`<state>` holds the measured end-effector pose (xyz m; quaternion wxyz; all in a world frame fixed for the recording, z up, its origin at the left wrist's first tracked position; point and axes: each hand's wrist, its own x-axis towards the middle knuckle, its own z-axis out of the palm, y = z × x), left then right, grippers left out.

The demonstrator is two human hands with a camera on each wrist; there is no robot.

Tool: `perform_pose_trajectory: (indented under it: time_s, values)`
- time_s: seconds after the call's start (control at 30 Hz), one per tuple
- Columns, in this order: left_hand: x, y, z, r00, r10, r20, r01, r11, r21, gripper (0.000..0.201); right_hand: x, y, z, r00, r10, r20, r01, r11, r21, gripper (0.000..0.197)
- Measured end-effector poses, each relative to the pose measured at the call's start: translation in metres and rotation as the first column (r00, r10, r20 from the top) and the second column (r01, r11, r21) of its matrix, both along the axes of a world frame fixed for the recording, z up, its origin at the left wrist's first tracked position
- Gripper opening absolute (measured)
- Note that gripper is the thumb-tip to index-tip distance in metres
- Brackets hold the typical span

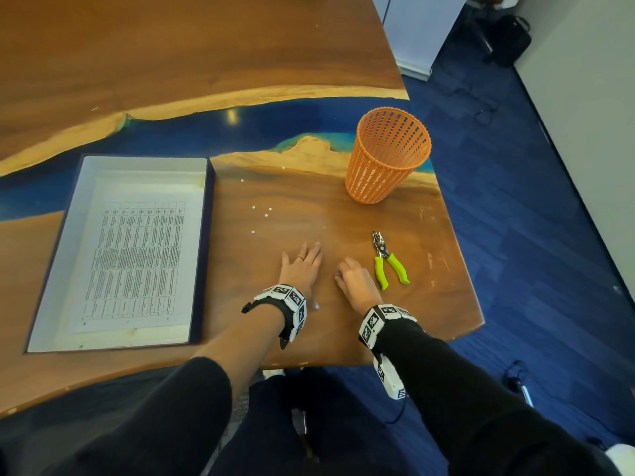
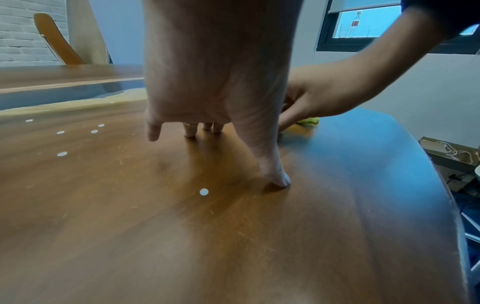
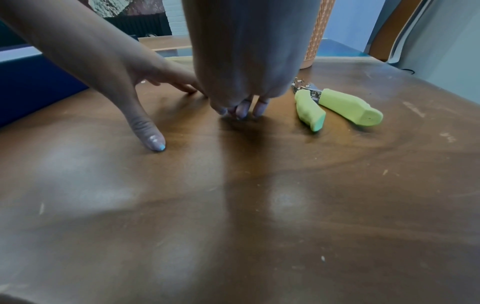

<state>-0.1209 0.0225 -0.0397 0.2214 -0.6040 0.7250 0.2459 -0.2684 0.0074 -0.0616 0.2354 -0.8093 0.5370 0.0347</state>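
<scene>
My left hand [image 1: 300, 261] lies spread on the wooden table [image 1: 429, 304], fingers straight, thumb and fingertips pressing the surface [image 2: 279, 179]. My right hand [image 1: 345, 273] sits just to its right, fingers curled and tips bunched against the wood [image 3: 240, 111]; nothing shows between them. A hole punch [image 1: 390, 261] with lime-green handles [image 3: 337, 105] lies untouched right of the right hand. Several small white paper dots [image 1: 266, 214] are scattered beyond the left hand, and one dot [image 2: 204, 192] lies under its palm.
An upright orange mesh basket [image 1: 388, 156] stands at the back right. A shallow open box [image 1: 209, 235] with a printed sheet [image 1: 137, 262] lies to the left. The table's edge [image 1: 460, 255] runs close on the right, above blue carpet.
</scene>
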Motion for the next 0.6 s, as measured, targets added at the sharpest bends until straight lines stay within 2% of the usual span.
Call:
perform_pose_trajectory:
  time_s: [0.13, 0.3, 0.47, 0.6]
  values:
    - [0.002, -0.004, 0.003, 1.000, -0.018, 0.010, 0.017, 1.000, 0.012, 0.121, 0.004, -0.011, 0.009, 0.999, -0.033, 0.035, 0.035, 0.998, -0.044, 0.020]
    - [0.002, -0.013, 0.011, 0.999, -0.032, -0.003, 0.032, 0.999, -0.011, 0.110, 0.012, -0.043, 0.040, 0.985, -0.008, 0.174, 0.051, 0.969, -0.243, 0.012]
    - [0.002, -0.025, 0.018, 0.999, -0.053, 0.003, 0.053, 0.999, -0.005, 0.099, 0.014, -0.089, 0.090, 0.958, 0.020, 0.286, 0.128, 0.863, -0.489, 0.005]
    - [0.002, -0.029, 0.016, 0.996, -0.083, 0.019, 0.084, 0.996, -0.014, 0.094, 0.003, -0.122, 0.123, 0.926, -0.068, 0.371, 0.272, 0.801, -0.533, 0.009]
